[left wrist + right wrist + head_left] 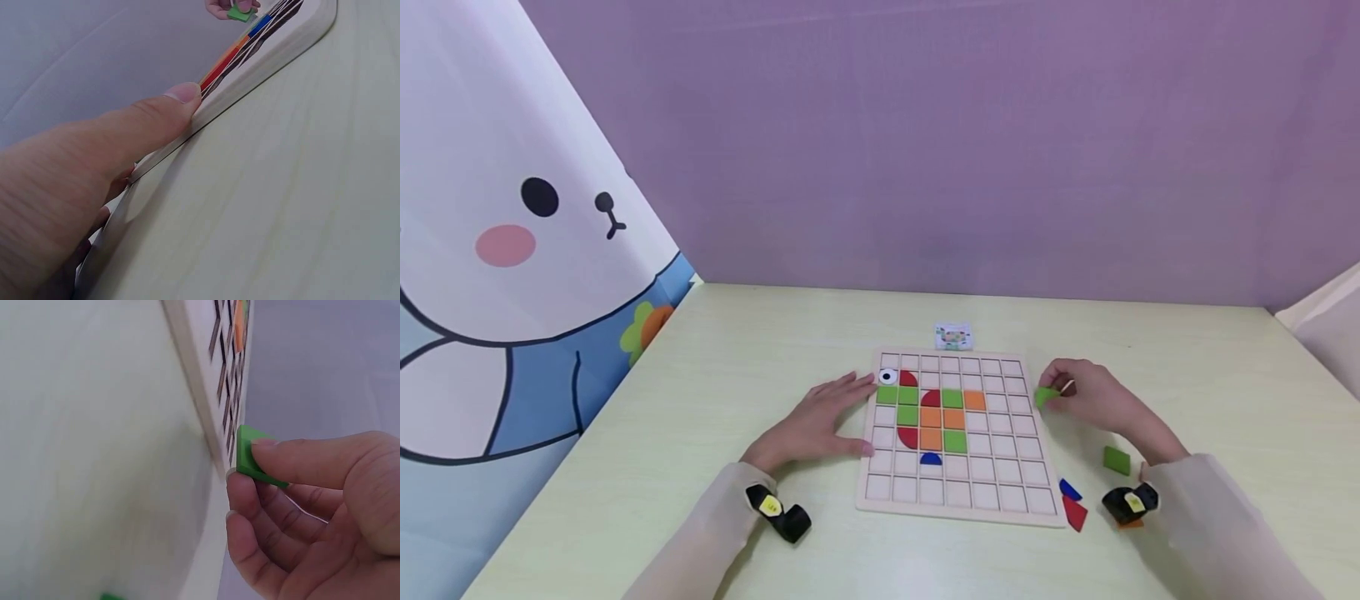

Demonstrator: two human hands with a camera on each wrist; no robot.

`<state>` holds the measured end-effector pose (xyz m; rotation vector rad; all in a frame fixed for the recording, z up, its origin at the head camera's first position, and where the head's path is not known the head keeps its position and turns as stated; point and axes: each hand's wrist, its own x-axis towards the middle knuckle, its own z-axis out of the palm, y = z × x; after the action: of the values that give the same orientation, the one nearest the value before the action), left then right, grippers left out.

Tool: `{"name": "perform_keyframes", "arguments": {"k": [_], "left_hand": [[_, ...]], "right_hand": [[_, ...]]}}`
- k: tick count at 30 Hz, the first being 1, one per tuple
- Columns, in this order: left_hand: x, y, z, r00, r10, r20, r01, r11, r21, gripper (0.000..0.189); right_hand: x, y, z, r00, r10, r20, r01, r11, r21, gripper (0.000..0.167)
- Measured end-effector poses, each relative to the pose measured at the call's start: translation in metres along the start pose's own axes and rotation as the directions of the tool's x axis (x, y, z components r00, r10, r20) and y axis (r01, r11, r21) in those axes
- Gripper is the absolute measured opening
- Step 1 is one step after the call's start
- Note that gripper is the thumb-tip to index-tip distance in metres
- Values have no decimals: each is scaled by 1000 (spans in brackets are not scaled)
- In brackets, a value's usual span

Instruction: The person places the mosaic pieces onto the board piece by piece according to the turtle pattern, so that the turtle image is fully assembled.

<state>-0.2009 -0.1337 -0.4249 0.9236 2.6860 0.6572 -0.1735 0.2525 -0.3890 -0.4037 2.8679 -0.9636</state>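
A wooden grid board (962, 514) lies on the table, with green, orange and red tiles, a blue half-round piece (931, 458) and a round eye tile (887, 377) set in its squares. My left hand (820, 421) rests at the board's left side, fingers spread, with the thumb (181, 97) on the rim in the left wrist view. Just beyond the right edge, my right hand (1093, 396) pinches a green tile (247, 453) between thumb and forefinger. In the right wrist view that tile is held tilted, overlapping the board's edge.
Beside my right forearm lie a loose green tile (1117, 460), a red piece (1075, 513), a blue piece (1070, 489) and an orange piece (1131, 524) partly hidden by the wrist strap. Behind the board is a small picture card (953, 336). A purple cloth (962, 150) hangs behind the table.
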Motion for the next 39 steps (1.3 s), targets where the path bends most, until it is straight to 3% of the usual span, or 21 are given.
{"name": "perform_keyframes", "arguments": {"k": [11,39], "left_hand": [[-1,1,-1,1000,3,-5,-3,1000,-9,88],[-1,3,-3,1000,17,2,-17,1000,-5,89]], "right_hand": [[0,-17,8,999,-21,-47,22,999,24,10],[11,-46,35,999,-35,-22,37,995,97,13]]}}
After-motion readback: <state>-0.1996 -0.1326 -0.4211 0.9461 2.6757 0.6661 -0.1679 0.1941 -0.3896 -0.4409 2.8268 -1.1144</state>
